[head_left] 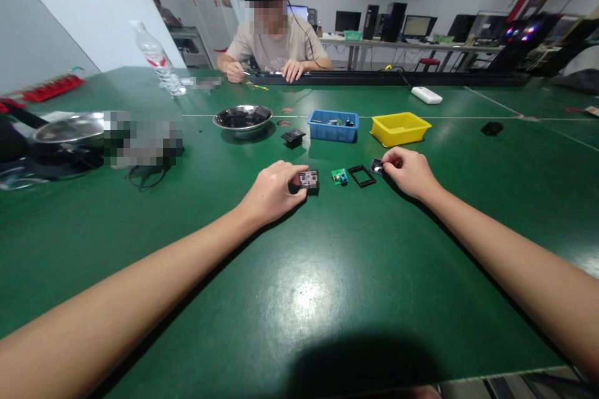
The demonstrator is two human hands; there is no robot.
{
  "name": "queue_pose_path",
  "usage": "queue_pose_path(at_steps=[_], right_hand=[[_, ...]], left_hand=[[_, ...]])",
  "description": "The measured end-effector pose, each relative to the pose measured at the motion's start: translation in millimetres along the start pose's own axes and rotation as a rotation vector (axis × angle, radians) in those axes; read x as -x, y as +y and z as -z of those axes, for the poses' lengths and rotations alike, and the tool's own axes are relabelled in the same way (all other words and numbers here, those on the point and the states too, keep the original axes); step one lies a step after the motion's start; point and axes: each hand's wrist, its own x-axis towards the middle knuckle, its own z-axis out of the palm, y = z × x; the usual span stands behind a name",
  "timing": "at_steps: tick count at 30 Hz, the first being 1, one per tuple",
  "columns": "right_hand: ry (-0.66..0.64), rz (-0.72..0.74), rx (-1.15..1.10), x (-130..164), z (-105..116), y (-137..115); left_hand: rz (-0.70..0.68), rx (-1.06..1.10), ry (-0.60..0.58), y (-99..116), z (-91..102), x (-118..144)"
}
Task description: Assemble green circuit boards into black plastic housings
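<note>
My left hand (276, 194) pinches a small black plastic housing (309, 180) by its left side, with its pale inner face showing. Farther right, the fingertips of my right hand (408, 173) close on the edge of a small dark square piece with a shiny face (376, 166), at table height. Between the two hands lie a small green circuit board (340, 177) with a blue part on it and a black rectangular frame (362, 176). Behind my left hand, a black plastic part (293, 137) rests on the table.
On the green table (299, 274) stand a steel bowl (243, 122) with black parts, a blue bin (333, 126) of small parts and a yellow bin (400, 129). A water bottle (159, 59) stands at back left. Across the table, a person (278, 43) works at a long black bar (374, 78).
</note>
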Motion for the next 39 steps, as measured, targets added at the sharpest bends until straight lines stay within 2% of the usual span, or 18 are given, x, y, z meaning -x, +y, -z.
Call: queue_pose_path(at_steps=[23, 30, 39], right_hand=[[0.013, 0.02, -0.02, -0.2, -2.0, 5.5], [0.002, 0.013, -0.004, -0.1, -2.1, 3.9], [0.006, 0.038, 0.029, -1.0, -0.9, 3.1]], left_hand=[[0.021, 0.004, -0.009, -0.3, 0.0, -0.5], [-0.011, -0.018, 0.031, 4.3, 2.6, -1.7], [0.058, 0.034, -0.036, 4.4, 3.7, -2.3]])
